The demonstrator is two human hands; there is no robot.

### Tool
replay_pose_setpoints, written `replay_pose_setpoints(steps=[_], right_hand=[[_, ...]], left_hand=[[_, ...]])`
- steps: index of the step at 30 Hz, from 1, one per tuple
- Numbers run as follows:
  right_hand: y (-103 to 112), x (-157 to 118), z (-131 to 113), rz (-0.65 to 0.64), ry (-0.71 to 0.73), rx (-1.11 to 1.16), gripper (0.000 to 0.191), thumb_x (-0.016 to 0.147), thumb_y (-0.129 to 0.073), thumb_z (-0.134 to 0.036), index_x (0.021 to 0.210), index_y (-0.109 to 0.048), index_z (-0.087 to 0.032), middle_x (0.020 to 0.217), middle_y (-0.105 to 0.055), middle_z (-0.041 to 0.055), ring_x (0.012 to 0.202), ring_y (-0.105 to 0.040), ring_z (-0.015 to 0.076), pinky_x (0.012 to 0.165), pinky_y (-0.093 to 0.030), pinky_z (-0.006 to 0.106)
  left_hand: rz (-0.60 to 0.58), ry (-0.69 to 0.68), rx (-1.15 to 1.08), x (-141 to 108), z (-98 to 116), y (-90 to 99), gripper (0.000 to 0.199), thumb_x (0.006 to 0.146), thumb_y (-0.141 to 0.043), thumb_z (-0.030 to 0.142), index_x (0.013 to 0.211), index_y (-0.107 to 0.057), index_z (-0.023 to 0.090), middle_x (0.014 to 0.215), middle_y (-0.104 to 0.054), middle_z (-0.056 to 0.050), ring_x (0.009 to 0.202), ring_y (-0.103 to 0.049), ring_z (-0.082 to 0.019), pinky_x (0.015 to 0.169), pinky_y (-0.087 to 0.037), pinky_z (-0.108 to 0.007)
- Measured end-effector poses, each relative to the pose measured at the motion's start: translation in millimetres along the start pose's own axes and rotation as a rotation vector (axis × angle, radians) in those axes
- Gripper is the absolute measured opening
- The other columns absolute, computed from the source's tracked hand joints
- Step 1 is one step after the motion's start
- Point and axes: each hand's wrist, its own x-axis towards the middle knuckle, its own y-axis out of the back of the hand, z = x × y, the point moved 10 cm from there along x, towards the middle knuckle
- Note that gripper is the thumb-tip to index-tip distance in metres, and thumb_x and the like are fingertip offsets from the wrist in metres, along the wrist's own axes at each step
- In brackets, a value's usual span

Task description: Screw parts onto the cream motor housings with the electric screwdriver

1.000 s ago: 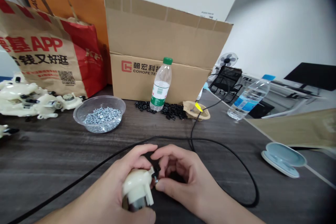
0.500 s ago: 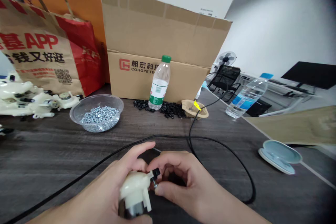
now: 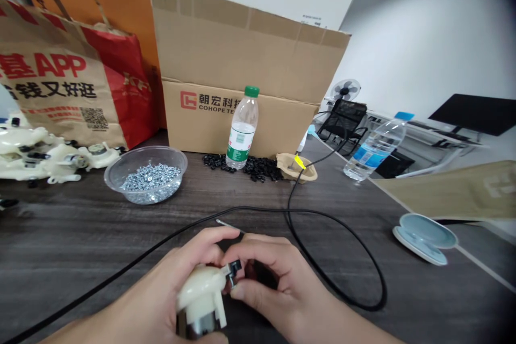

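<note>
My left hand [image 3: 177,266] is wrapped round a cream plastic housing [image 3: 201,287] with a dark and silvery cylindrical part [image 3: 202,324] at its bottom. A small black plastic piece [image 3: 234,267] sits at the end of the housing's arm, which points right. Thumb and fingers of my right hand [image 3: 278,279] close in on that piece, pinching a small silver screw [image 3: 232,282] upright just under it. Whether the screw's tip is inside the piece I cannot tell. Behind my fingers a thin metal rod [image 3: 226,224] shows, its other end hidden by my hands.
A clear bowl of screws [image 3: 147,177] stands back left, near several cream plastic assemblies [image 3: 60,156]. Black small parts [image 3: 262,169] lie around a green-capped bottle [image 3: 242,131] before a cardboard box [image 3: 250,59]. A black cable [image 3: 322,212] loops across the table. An open pale-blue case [image 3: 425,239] lies right.
The screw has come up closer beneath the black piece. Both hands and the housing sit slightly further left in the picture, and more of the thin metal rod shows.
</note>
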Motion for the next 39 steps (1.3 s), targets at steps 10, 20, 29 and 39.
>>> replay_pose_setpoints(steps=[10,20,29,39], right_hand=[[1,2,15,0.066,-0.07,0.044,0.012,0.086,-0.074,-0.015,0.078,-0.066,-0.015,0.076,-0.06,-0.0014,0.071,-0.053,0.0112,0.067,-0.042,0.023],[-2,-3,31,0.089,-0.22,0.365,0.041,0.078,-0.089,-0.017,0.107,-0.059,-0.021,0.083,-0.058,-0.0057,0.077,-0.052,0.0091,0.074,-0.046,0.02],[-2,0,30,0.064,-0.178,0.306,0.034,0.083,-0.083,-0.015,0.107,-0.06,-0.02,0.083,-0.056,-0.0054,0.076,-0.052,0.0088,0.072,-0.045,0.02],[36,-4,6,0.07,-0.139,-0.681,0.014,0.085,-0.072,-0.016,0.087,-0.059,-0.021,0.078,-0.058,-0.0033,0.069,-0.052,0.0139,0.063,-0.037,0.027]], left_hand=[[-0.008,-0.196,0.198,5,13,7.1,0.085,0.062,-0.071,0.009,0.141,-0.061,0.039,0.123,-0.076,0.0,0.095,-0.074,-0.024,0.083,-0.06,-0.027],[0.006,-0.474,0.375,-2,33,4.7,0.095,0.058,-0.063,-0.004,0.139,-0.054,0.046,0.121,-0.074,0.008,0.098,-0.074,-0.015,0.087,-0.056,-0.018],[0.01,-0.39,0.286,3,43,6.7,0.081,0.057,-0.065,-0.004,0.124,-0.066,0.042,0.113,-0.075,0.009,0.095,-0.073,-0.014,0.083,-0.056,-0.018],[0.197,-0.261,0.316,5,43,23.2,0.059,0.06,-0.061,0.004,0.111,-0.073,0.033,0.103,-0.077,0.004,0.079,-0.073,-0.014,0.072,-0.059,-0.018]])
